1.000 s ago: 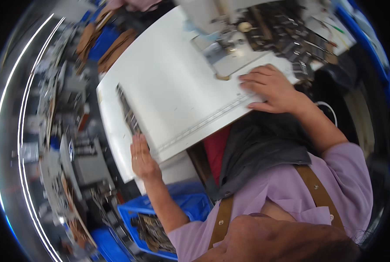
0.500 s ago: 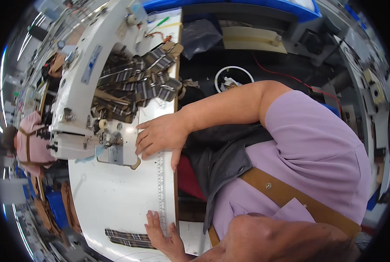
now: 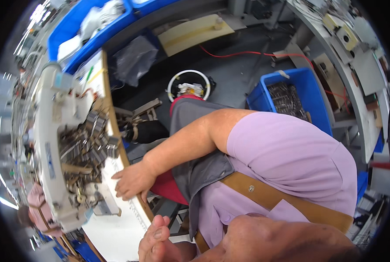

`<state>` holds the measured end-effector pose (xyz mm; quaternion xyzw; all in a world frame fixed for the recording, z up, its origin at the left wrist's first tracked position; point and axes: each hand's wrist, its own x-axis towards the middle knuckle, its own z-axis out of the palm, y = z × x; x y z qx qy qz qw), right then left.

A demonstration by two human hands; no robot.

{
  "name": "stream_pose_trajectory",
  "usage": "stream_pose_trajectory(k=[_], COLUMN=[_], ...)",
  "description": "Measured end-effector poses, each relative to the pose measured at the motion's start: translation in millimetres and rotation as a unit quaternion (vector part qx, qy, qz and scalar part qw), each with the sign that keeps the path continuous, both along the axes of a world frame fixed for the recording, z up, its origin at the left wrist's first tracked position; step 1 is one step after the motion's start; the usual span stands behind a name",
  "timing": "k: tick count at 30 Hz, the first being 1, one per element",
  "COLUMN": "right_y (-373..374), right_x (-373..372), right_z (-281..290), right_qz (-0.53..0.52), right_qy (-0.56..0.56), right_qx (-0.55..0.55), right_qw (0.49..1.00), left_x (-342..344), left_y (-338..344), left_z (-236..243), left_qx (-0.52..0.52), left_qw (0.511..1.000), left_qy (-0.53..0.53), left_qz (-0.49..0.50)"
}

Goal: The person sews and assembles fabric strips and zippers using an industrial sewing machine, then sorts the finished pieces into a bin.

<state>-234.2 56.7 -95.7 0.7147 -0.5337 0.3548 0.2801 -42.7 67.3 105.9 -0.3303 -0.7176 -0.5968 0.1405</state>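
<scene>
My right hand (image 3: 136,180) lies palm down at the near edge of the white sewing table (image 3: 112,233), fingers apart and holding nothing. Beneath and beside it runs a printed measuring scale. A white industrial sewing machine (image 3: 48,144) stands just past its fingertips. My left hand (image 3: 160,242) is raised near the lower edge of the view, fingers slightly bent and side by side, with nothing visible in them. Plaid fabric pieces (image 3: 92,142) with metal-looking parts lie heaped by the machine's arm. The table behind my left hand is partly hidden.
A blue bin (image 3: 265,94) full of dark pieces stands on the floor. Near it are a round white-rimmed waste bin (image 3: 172,83) and a red hose (image 3: 243,53). Another blue bin (image 3: 68,41) holds white bundles. A person in pink (image 3: 40,205) sits beyond the machine.
The view has turned, bringing more floor and the blue bin of dark pieces into sight. My left hand has come up off the table. My right hand stays on the table edge.
</scene>
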Motion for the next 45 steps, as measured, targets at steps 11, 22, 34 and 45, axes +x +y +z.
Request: stream_pose_trajectory(k=[11,22,34,45], right_y=[556.1,536.8,560.2,563.7], right_x=[51.7,239.0,212.6,212.9], right_z=[-140.2,-257.3,-262.1,-277.7], right_qz=[-0.683,-0.683,-0.661,-0.655], right_qy=[-0.302,-0.618,-0.663,-0.667], right_qx=[0.157,0.079,0.077,0.097], right_qw=[0.646,0.38,0.342,0.343], left_x=[-160.4,-107.3,-120.1,-120.5], left_y=[128.5,319.4,350.0,352.7], left_z=[17.9,1.5,-6.2,-14.9], left_qx=[-0.073,0.136,-0.016,0.078], left_qw=[0.82,0.908,0.844,0.792], left_qy=[-0.326,-0.32,-0.319,-0.381], left_qz=[-0.465,-0.236,-0.43,-0.47])
